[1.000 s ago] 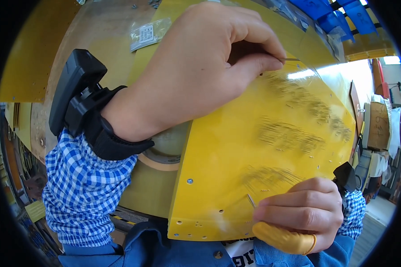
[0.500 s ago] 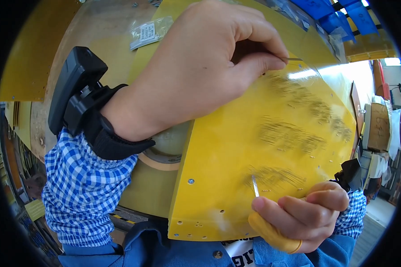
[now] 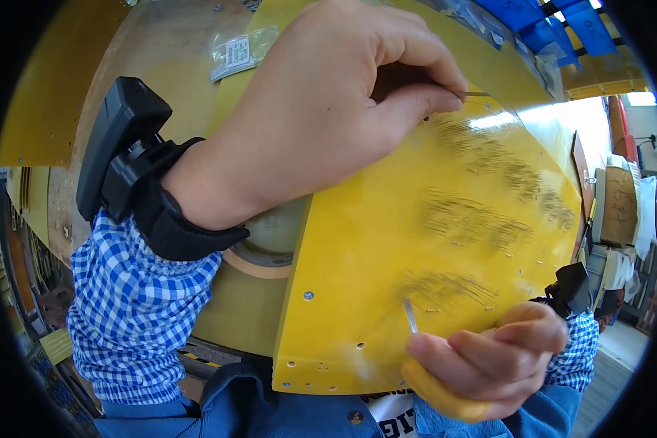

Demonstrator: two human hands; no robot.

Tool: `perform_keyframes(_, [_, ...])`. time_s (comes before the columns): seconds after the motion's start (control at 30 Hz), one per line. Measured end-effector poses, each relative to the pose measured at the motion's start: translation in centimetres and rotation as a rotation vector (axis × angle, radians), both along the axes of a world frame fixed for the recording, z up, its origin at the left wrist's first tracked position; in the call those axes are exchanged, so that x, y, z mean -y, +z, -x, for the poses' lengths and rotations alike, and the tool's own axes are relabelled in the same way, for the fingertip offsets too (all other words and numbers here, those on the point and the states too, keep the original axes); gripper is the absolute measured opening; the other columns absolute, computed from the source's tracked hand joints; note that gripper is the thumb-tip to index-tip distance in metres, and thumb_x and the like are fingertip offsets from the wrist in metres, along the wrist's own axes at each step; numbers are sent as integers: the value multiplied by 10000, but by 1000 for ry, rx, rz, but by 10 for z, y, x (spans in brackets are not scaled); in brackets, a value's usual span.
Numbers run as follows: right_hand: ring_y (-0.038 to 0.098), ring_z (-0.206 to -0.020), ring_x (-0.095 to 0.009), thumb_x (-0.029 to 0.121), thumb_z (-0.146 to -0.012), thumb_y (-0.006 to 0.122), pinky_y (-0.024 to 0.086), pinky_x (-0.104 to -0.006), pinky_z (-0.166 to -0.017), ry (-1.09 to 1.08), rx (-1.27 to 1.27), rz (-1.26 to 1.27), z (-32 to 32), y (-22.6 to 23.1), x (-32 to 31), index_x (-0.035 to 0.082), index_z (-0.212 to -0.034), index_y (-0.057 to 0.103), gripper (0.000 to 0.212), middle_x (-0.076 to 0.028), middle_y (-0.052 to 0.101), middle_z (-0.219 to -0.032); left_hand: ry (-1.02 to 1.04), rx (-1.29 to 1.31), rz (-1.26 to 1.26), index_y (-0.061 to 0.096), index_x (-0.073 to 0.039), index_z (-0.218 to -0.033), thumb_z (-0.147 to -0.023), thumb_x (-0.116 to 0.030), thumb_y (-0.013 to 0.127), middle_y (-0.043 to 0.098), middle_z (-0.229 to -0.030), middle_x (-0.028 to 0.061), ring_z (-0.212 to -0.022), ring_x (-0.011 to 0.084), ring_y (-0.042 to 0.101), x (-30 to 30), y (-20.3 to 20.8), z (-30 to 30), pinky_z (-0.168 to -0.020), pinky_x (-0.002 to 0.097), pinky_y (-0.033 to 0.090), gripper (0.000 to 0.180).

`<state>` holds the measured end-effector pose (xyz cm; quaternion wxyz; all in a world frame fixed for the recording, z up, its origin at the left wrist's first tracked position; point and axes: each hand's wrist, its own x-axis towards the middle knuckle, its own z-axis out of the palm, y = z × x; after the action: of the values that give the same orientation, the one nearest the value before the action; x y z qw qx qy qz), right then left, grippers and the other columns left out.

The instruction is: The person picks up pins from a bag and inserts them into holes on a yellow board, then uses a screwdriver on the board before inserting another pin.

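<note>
My left hand point(image 3: 343, 109) reaches across the top of a yellow board point(image 3: 358, 241). Its thumb and forefinger pinch a thin strip point(image 3: 477, 93), which sticks out to the right. My right hand point(image 3: 489, 358) is closed near the board's front right edge, with a yellow finger cover point(image 3: 438, 390) on one finger. A slim, pointed metal tool point(image 3: 410, 316) comes out of this hand, its tip beside the nearest patch of thin dark wires point(image 3: 452, 288). Further patches of such wires point(image 3: 474, 219) spread over the board's right half. Most of the tool is hidden in my fingers.
A small clear bag with a white label point(image 3: 237, 55) lies beyond my left wrist. Under the board's left side shows a round ring point(image 3: 259, 263). Blue bins point(image 3: 588, 25) hang at the far right, above a cardboard box point(image 3: 620, 208). Screws and holes dot the board's near edge.
The tool's tip has moved slightly left and toward me, with my right hand shifting a little the same way. My left hand keeps its pinch on the strip, nearly in place.
</note>
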<state>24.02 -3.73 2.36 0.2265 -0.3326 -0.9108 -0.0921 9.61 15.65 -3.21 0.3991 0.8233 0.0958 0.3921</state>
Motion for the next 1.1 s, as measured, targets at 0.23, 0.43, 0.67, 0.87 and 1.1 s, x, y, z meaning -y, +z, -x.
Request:
perform_keyframes(0.23, [518, -740, -15, 176, -750, 678, 289, -276, -747, -65, 48, -33, 4, 1, -4, 213, -831, 719, 98, 103, 731, -924, 14, -19, -1, 708, 23, -910, -830, 73, 678, 636, -793, 21, -661, 44, 545, 2, 6, 3, -558, 187, 381, 99])
perform_keyframes(0.43, [500, -703, -40, 188, -770, 673, 272, -302, -711, -98, -248, 350, -1, 16, -9, 181, -861, 727, 106, 74, 733, -929, 15, -21, 26, 708, 25, -908, -830, 74, 678, 640, -796, 23, -661, 46, 554, 1, 2, 4, -557, 189, 381, 96])
perform_keyframes(0.67, [501, -725, -24, 211, -822, 641, 288, -292, -720, -134, -101, 108, -3, 3, 9, 210, -848, 703, 67, 89, 733, -974, 17, -10, 14, 706, 29, -903, -821, 83, 682, 652, -809, 27, -670, 50, 560, 3, 2, 1, -567, 186, 390, 101])
perform_keyframes(0.87, [514, -772, -44, 188, -807, 653, 278, -294, -744, -95, 123, 124, -5, 11, -1, 191, -880, 704, 89, 74, 727, -1006, 15, -9, 6, 708, 26, -899, -819, 81, 685, 651, -809, 28, -667, 50, 555, 0, -1, 3, -569, 186, 389, 101])
perform_keyframes(1.1, [514, -719, -70, 170, -776, 660, 283, -309, -724, -58, -187, 367, -9, 14, -7, 149, -842, 718, 90, 16, 734, -957, 18, -48, -14, 711, 23, -906, -821, 80, 683, 646, -803, 23, -666, 46, 544, 0, 1, 4, -561, 184, 371, 107])
